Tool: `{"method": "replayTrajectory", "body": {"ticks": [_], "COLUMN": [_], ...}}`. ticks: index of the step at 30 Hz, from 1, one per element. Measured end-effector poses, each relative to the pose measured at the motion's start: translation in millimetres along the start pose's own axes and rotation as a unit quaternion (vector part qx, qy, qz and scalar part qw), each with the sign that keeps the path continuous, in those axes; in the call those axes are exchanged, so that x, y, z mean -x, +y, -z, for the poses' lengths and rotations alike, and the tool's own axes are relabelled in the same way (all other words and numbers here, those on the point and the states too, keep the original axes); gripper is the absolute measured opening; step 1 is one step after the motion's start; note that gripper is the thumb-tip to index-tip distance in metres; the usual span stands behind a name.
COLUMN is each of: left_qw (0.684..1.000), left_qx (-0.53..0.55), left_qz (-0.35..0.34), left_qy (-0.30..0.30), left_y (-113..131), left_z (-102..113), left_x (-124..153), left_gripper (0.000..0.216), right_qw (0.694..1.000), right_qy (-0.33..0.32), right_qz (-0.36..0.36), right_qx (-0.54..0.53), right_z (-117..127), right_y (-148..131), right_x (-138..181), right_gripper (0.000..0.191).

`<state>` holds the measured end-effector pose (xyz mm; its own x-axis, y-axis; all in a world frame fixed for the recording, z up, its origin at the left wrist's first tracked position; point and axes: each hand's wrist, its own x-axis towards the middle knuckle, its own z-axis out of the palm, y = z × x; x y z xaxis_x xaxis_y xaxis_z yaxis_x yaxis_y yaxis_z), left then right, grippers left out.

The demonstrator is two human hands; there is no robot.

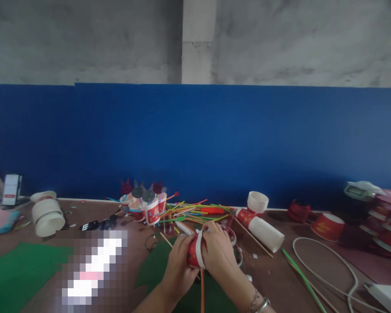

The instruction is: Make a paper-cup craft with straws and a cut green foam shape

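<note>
Both my hands meet low in the middle of the view around a red paper cup [194,256] with a white band wrapped round it. My left hand [177,270] grips the cup from the left, fingers curled. My right hand [219,256] closes over the cup's right side, fingertips at the white band. An orange stick [202,294] hangs down under the cup. A bracelet shows on my right wrist. Just beyond the hands lies a heap of coloured sticks [189,212].
Finished red cups with decorations [145,204] stand behind the sticks. A stack of white cups [262,229] lies to the right, another stack [47,215] to the left. Green paper sheets [18,271], a white cable [332,269], red bowls [327,226] and a phone [11,189] lie about; a blue wall is behind.
</note>
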<state>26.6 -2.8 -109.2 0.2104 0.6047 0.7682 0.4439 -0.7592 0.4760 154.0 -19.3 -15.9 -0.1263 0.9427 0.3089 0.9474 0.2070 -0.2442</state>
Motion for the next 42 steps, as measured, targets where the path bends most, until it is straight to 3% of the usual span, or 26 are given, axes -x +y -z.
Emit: {"method": "replayTrajectory", "body": {"ticks": [9, 15, 20, 23, 26, 32, 34, 36, 39, 42], "left_qw": [0.999, 1.0, 0.999, 0.998, 0.992, 0.975, 0.96, 0.942, 0.921, 0.912], "left_qx": [-0.002, 0.027, 0.018, 0.044, 0.079, 0.179, 0.229, 0.275, 0.323, 0.337], "left_qz": [-0.009, -0.003, -0.012, 0.039, 0.1, 0.135, 0.161, 0.192, 0.217, 0.226], "left_qy": [0.037, 0.013, 0.031, 0.028, 0.009, 0.0, 0.002, 0.01, -0.006, -0.057], "left_y": [-4, -3, -3, -4, -2, 6, 5, 2, -3, -5], "left_z": [-1, -3, -2, 0, 1, -2, -5, -7, -6, -1], "left_x": [0, 0, -2, -2, -3, -4, -5, -6, -6, -4], "left_gripper": [0.063, 0.061, 0.059, 0.055, 0.05, 0.046, 0.047, 0.051, 0.059, 0.061], "right_qw": [0.999, 0.999, 0.999, 0.999, 0.995, 0.996, 0.99, 0.965, 0.888, 0.815], "right_qy": [0.049, 0.035, 0.032, 0.012, 0.002, 0.031, 0.035, 0.04, 0.033, -0.063], "right_qz": [0.0, -0.011, -0.018, -0.015, 0.005, -0.003, -0.01, -0.041, -0.146, -0.205], "right_qx": [-0.021, -0.016, 0.003, -0.045, -0.1, -0.083, -0.136, -0.255, -0.434, -0.539], "right_z": [-3, -7, -6, 1, 10, 9, 5, 3, 1, -2], "right_y": [-5, -5, -1, 8, 15, 10, 9, 13, 22, 27], "right_x": [4, 3, 0, -1, -2, -2, -5, -10, -18, -21], "right_gripper": [0.028, 0.032, 0.028, 0.025, 0.039, 0.037, 0.037, 0.041, 0.045, 0.039]}}
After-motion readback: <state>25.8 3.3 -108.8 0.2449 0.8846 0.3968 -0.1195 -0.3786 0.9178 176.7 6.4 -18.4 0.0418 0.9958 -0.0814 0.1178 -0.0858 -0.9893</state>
